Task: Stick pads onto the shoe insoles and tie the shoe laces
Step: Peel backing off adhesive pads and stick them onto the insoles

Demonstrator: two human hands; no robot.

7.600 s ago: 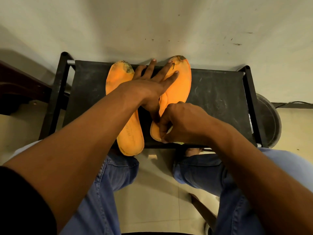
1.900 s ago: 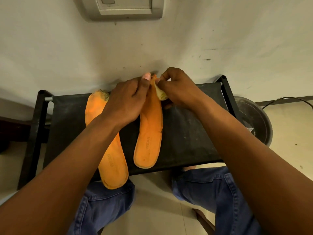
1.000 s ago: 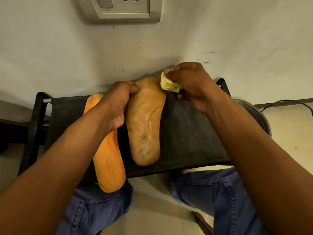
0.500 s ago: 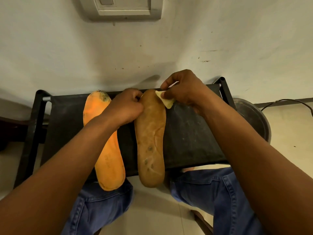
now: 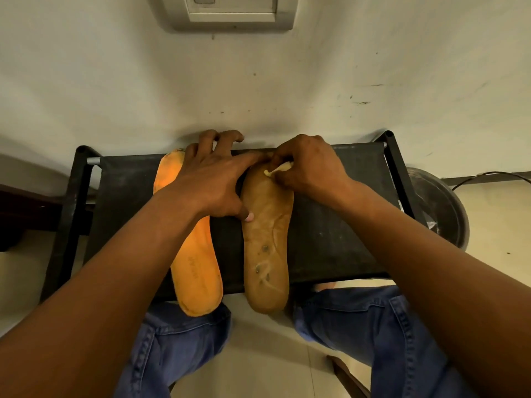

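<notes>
Two insoles lie side by side on a black stool (image 5: 330,237). The left insole (image 5: 196,271) shows its orange top. The right insole (image 5: 267,248) lies with its brown, stained underside up. My left hand (image 5: 214,182) is spread over both toe ends, its index finger pressing the brown insole's toe and its thumb touching that insole's left edge. My right hand (image 5: 309,165) pinches a small pale yellow pad (image 5: 277,169) against the brown insole near its toe.
The stool stands against a white wall (image 5: 287,81) with a switch plate (image 5: 230,10) above. A round metal basin (image 5: 439,208) sits on the floor at the right, with a cable behind it. My knees in blue jeans are under the stool's front edge.
The right insole was turned over, orange side down. My left hand opened from gripping its toe and now spreads flat. My right hand brought the pad down onto the brown underside.
</notes>
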